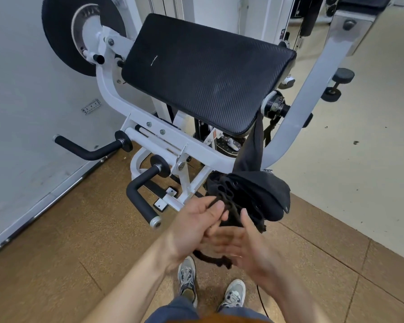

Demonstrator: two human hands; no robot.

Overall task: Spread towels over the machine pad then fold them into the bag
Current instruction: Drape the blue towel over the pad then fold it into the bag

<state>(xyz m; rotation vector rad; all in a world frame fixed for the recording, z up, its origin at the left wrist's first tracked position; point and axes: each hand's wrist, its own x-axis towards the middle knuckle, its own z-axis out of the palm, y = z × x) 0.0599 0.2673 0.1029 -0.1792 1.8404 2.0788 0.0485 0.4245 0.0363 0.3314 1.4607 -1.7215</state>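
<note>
Reads as early, or at best between steps. Machine pad (208, 75) bare, far centre, nothing spread on it. No towels in view anywhere: none on the pad, none on the floor, none in either hand. Presumably inside the bag, but cannot confirm, contents hidden.

Bag (261, 192): black, near right of the pad, hanging by a strap from the pivot knob (275, 106) at the pad's near-right corner, against the white frame (196, 148). Mouth gathered tight into folds, facing the hands. Looks closed.

So as a judgement: spreading not done, folding not done, bagging not done. Everything left, starting with getting the bag mouth open.

Left hand (194, 227): palm turned right, fingers curled in, pinching the cord (211, 258) right at the bunched bag mouth. Loose braided end of the cord dangling below both hands.

Right hand (250, 250): just right of the left one, palm facing it, fingers mostly straight and loosely cupped, thumb up against the bag fabric. Touching, not gripping, as far as motion blur allows. Cannot tell whether any fingertip also hooks the cord.
</note>
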